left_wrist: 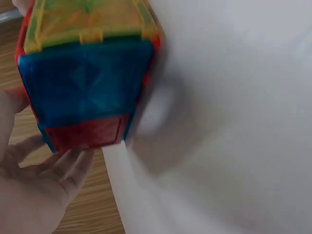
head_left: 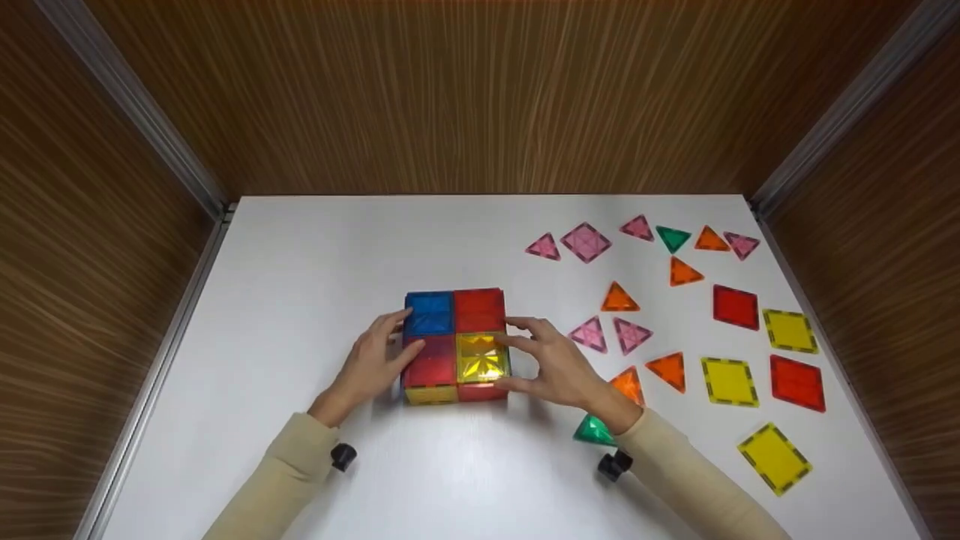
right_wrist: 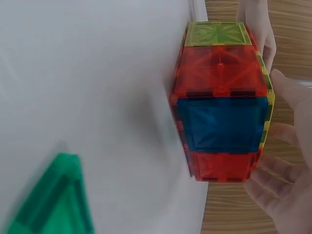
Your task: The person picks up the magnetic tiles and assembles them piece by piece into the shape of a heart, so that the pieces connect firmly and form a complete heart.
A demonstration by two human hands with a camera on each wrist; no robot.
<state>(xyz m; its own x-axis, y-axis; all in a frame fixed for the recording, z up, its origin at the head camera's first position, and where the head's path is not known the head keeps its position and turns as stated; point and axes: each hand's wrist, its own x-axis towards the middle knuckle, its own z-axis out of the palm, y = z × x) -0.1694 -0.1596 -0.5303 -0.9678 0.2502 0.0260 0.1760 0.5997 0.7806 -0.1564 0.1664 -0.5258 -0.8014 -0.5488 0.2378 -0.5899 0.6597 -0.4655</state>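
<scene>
A low block of magnetic tiles [head_left: 455, 352] stands on the white table, its top showing a blue, two red and one yellow square. My left hand [head_left: 367, 364] touches its left side, fingers spread and thumb at the near top edge. On the opposite side, my right hand [head_left: 559, 364] rests its fingertips along the right edge, by the yellow square. In the left wrist view the block's side [left_wrist: 87, 83] shows yellow, blue and red tiles, with loosely bent fingers [left_wrist: 73, 168] against it. The right wrist view shows red and blue side tiles [right_wrist: 222, 124] and relaxed fingers.
Pink triangles [head_left: 589, 334], a pink square [head_left: 586, 242], orange triangles [head_left: 619, 297] and green triangles [head_left: 673, 238] lie flat to the right. Further right are red squares [head_left: 736, 306] and yellow squares [head_left: 729, 381]. Wood-grain panels [head_left: 480, 97] enclose the table's back and sides.
</scene>
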